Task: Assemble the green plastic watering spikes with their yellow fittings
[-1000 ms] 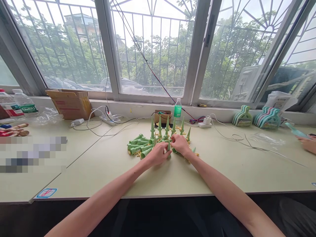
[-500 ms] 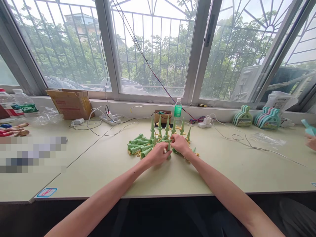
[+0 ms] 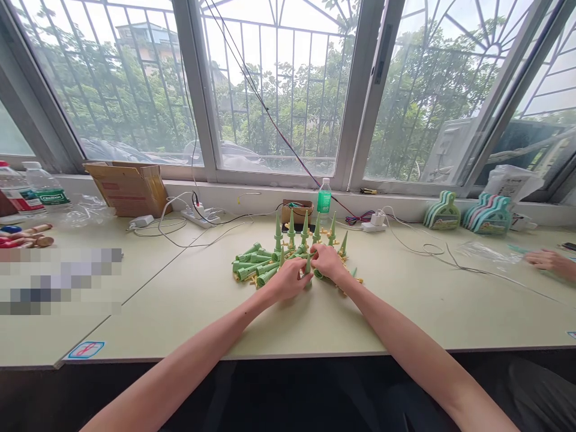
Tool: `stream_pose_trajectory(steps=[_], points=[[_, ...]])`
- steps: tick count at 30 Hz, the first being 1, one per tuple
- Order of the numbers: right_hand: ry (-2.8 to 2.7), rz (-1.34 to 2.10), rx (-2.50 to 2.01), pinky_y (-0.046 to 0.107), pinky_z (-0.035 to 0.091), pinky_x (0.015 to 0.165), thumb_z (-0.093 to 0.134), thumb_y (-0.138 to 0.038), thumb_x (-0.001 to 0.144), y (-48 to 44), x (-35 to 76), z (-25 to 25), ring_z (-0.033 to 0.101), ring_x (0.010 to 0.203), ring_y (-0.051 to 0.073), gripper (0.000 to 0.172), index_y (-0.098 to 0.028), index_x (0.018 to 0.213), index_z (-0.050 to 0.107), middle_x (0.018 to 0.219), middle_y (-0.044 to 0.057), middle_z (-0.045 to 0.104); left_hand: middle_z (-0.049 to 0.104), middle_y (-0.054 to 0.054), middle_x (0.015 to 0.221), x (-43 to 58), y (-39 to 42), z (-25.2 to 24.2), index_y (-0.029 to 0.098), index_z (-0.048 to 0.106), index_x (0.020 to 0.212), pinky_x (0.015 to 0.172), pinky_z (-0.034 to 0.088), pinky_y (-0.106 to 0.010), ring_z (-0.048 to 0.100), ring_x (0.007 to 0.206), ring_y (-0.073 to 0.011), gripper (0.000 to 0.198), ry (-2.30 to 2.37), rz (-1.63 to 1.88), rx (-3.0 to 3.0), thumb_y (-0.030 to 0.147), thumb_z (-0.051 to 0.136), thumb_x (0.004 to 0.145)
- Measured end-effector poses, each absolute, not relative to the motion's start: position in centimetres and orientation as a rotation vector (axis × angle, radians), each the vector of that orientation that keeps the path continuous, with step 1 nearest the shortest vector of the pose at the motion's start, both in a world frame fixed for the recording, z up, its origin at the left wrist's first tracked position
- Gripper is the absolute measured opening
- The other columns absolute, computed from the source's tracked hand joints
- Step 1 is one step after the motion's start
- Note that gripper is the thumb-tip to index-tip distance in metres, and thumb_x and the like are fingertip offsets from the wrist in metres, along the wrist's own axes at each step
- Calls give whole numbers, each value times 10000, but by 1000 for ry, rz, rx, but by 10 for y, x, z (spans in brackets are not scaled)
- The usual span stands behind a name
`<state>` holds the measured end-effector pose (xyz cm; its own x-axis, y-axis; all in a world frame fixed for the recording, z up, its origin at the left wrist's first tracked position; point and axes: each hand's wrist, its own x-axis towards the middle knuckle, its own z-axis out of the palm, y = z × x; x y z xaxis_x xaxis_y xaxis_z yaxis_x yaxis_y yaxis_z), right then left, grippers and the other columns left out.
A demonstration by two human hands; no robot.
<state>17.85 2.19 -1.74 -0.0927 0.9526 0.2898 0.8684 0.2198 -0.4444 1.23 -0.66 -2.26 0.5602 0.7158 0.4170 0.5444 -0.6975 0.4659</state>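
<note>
A heap of green plastic cones lies in the middle of the pale table, with several more cones standing upright in a row behind it. My left hand and my right hand meet over the heap. Both have their fingers closed on one upright green cone between them. Small yellow parts lie by my right wrist.
Along the sill stand a cardboard box, a green bottle, a small brown box, power strips with cables and green toy stacks. Another person's hand rests at the far right. Water bottles stand far left.
My hands have stayed on the cone. The other person's hand at the right has lowered onto the table and no longer holds up the teal piece.
</note>
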Motion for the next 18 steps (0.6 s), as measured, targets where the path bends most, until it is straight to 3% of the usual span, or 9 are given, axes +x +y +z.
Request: stream_pose_trajectory(steps=[11,18], points=[[-2046,200,-1646,245,333,649,529,-61,720,21,178,-16,556,738,161,267,-185,948,595,748,12,667,556,-25,744,12,-7,-22,187,447,675,645,420,-284,532,691,-152,221,1035,850,2511,301,504,855],[-2071,99,-1644,251,350,693,483,-77,805,20,177,-18,531,880,193,205,-186,959,563,796,50,625,533,-16,686,12,-7,-21,197,420,649,619,411,-288,513,672,-158,232,1049,928,2493,287,493,850]])
